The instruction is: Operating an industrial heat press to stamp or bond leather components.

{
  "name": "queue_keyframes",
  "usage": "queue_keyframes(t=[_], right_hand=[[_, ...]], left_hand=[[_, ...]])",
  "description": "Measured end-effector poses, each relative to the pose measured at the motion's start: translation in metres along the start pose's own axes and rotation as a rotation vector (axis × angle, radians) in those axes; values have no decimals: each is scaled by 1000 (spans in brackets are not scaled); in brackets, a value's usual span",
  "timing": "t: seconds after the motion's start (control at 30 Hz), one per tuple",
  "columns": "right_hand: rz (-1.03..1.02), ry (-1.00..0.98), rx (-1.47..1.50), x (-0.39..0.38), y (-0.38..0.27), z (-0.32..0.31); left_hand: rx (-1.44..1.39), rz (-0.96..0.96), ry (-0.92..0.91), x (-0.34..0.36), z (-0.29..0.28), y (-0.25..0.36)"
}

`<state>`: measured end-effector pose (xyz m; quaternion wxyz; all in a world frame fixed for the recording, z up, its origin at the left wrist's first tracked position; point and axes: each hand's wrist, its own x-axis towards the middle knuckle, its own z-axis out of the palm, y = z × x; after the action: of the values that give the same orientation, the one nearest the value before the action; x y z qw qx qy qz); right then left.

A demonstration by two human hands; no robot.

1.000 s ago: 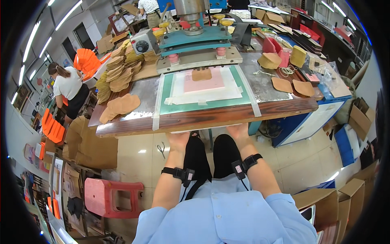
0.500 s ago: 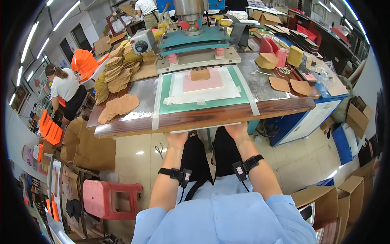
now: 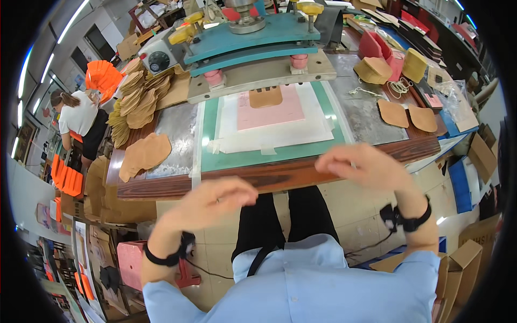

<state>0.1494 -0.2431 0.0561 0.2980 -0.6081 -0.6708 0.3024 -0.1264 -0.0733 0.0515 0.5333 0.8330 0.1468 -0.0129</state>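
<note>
So, clock positions are from the pink board, with 12 straight ahead of the person. Biggest thing is the table point(image 3: 280, 176), with its wooden front edge running across the near side at 6. The teal press point(image 3: 253, 46) sits at 12, with a pale metal bar along its front. A green mat point(image 3: 237, 160) lies on the table, with pale tape down its 9 and 3 o'clock sides. On that is a white sheet point(image 3: 301, 133), taped along the near edge.

The stacks point(image 3: 134, 94) of tan pieces are over at 9, pretty messy. The pink board point(image 3: 269, 116) itself lies on the sheet. A looser pile point(image 3: 145, 155) of tan pieces is fanned out at 8.

Both hands are up around the front edge, a bit blurred. The left hand point(image 3: 218, 199) is at 7, fingers loosely curled and pointing inward, nothing visible in it. The right hand point(image 3: 355, 164) is at 4, half open with bent fingers, also looks free. Can't tell if it's brushing the table.

The brown patch point(image 3: 265, 98) lies on the far part of the board, its far end right by the press's dark tabs. Two tan pieces point(image 3: 394, 114) lie at 3, and a white cord point(image 3: 399, 87) is bunched just beyond them.
</note>
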Motion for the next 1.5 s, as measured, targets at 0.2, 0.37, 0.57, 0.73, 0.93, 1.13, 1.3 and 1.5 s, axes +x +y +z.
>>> queue_keyframes(t=[0.2,0.37,0.57,0.73,0.93,1.13,1.3,1.5], right_hand=[[-286,170,-529,102,60,-6],[-296,183,-671,131,83,5],[-208,96,-721,137,90,5],[-162,61,-641,134,76,1],[-179,150,-637,129,82,4],[-312,98,-231,39,19,25],[60,-852,344,-26,34,87],[120,310,1486,14,195,165]], left_hand=[[708,209,265,96,-43,-14],[857,316,349,130,-51,-47],[752,170,277,137,-52,-37],[815,244,298,136,-52,-45],[779,302,357,130,-50,-35],[668,260,196,41,12,1],[159,-136,-503,-10,81,-41],[-1324,-254,342,34,90,-195]])
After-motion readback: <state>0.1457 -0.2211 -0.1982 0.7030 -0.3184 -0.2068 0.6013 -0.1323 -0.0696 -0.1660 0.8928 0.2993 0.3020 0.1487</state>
